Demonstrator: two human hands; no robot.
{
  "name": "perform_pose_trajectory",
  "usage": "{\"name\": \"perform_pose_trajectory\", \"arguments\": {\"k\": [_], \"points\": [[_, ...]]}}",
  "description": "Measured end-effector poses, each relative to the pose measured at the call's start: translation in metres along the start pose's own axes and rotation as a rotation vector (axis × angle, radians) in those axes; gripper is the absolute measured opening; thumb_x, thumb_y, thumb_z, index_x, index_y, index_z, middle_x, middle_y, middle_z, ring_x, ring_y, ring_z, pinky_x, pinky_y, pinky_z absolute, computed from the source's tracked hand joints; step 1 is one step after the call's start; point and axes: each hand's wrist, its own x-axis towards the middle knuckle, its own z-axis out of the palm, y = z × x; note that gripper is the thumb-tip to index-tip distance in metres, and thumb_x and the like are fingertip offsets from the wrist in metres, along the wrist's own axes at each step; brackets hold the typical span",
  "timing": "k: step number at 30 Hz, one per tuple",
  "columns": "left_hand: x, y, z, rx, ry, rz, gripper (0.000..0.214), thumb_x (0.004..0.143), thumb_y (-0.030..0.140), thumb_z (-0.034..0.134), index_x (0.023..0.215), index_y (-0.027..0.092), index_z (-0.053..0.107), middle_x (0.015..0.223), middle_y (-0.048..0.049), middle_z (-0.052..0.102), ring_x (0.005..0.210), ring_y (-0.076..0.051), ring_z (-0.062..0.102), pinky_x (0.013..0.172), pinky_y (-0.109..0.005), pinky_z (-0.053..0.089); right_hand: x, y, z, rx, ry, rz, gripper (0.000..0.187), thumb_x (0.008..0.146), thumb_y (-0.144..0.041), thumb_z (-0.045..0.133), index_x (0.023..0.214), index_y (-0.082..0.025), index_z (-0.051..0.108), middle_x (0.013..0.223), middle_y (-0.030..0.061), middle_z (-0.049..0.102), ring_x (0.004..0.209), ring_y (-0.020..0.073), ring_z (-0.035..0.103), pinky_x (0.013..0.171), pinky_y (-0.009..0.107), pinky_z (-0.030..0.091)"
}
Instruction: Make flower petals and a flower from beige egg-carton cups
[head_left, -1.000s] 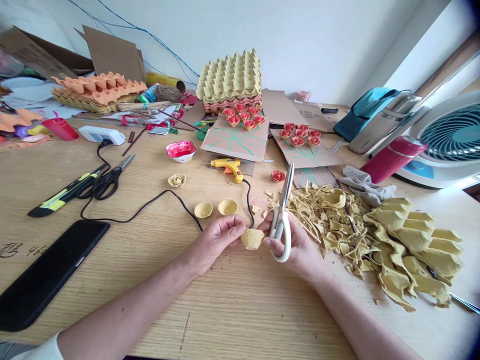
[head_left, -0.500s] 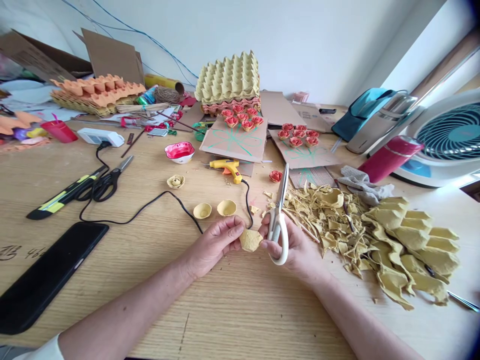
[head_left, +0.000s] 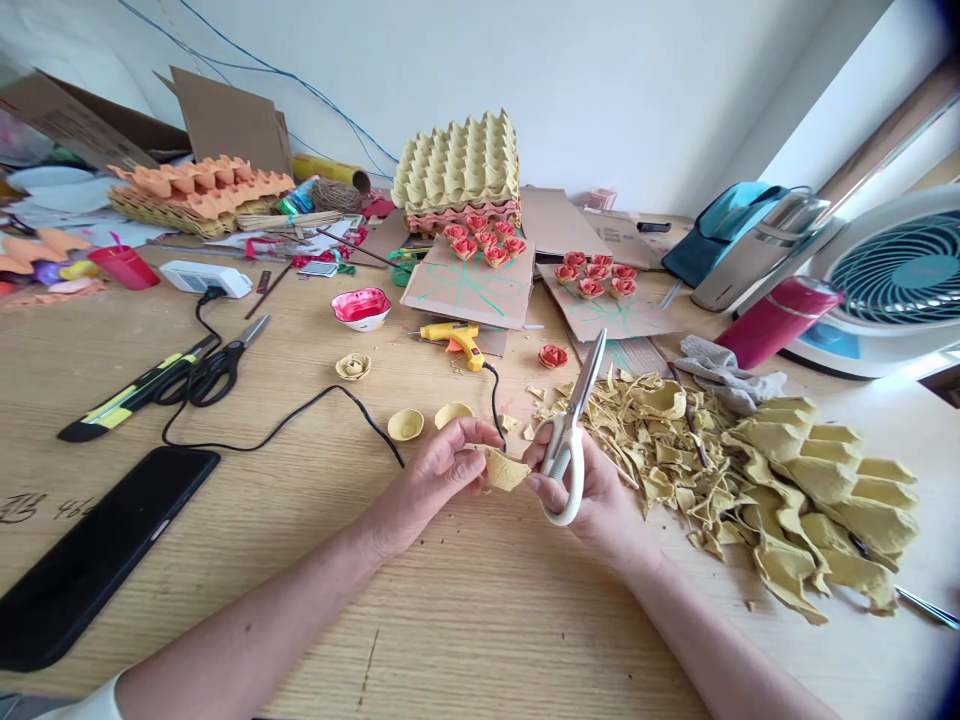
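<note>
My left hand pinches a small yellow egg-carton piece between thumb and fingers, just above the wooden table. My right hand also touches that piece with its fingertips while it grips white-handled scissors, whose closed blades point up and away. Two cut yellow cups lie just beyond my left hand.
A heap of yellow carton scraps lies to the right. A yellow glue gun with its black cord, black scissors, a utility knife, a phone, a red paint bowl, stacked egg trays and red paper roses on cardboard surround the hands. A fan stands far right.
My left hand has turned the yellow piece, so it now shows flatter and edge-on. The scissors have tilted, their blades leaning more to the right.
</note>
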Motion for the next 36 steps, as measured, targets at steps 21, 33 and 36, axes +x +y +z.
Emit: {"name": "perform_pose_trajectory", "arguments": {"k": [21, 33, 36], "points": [[0.004, 0.000, -0.001, 0.041, 0.024, 0.045, 0.051, 0.076, 0.030, 0.080, 0.120, 0.021, 0.057, 0.121, -0.0085, 0.065, 0.111, -0.022, 0.062, 0.090, -0.034, 0.053, -0.002, 0.005, -0.008, -0.265, 0.098, -0.131, 0.022, 0.091, -0.042, 0.062, 0.101, -0.024, 0.053, 0.091, 0.0026, 0.060, 0.080, 0.0184, 0.053, 0.075, 0.032, 0.045], [0.004, 0.000, -0.004, 0.090, 0.026, 0.136, 0.048, 0.082, 0.032, 0.075, 0.126, 0.024, 0.057, 0.114, -0.0061, 0.060, 0.096, -0.017, 0.061, 0.082, -0.030, 0.055, 0.001, -0.001, -0.012, -0.401, -0.042, 0.036, 0.030, 0.089, -0.048, 0.062, 0.082, -0.022, 0.050, 0.077, -0.0013, 0.052, 0.070, 0.0149, 0.044, 0.064, 0.028, 0.038], [0.003, 0.000, -0.004, 0.238, 0.068, 0.190, 0.050, 0.077, 0.029, 0.079, 0.123, 0.023, 0.059, 0.110, -0.0059, 0.059, 0.096, -0.018, 0.060, 0.085, -0.031, 0.054, 0.001, 0.000, -0.011, -0.377, -0.039, 0.053, 0.030, 0.086, -0.048, 0.066, 0.081, -0.022, 0.052, 0.078, -0.0009, 0.054, 0.072, 0.0153, 0.046, 0.064, 0.028, 0.038]]}}
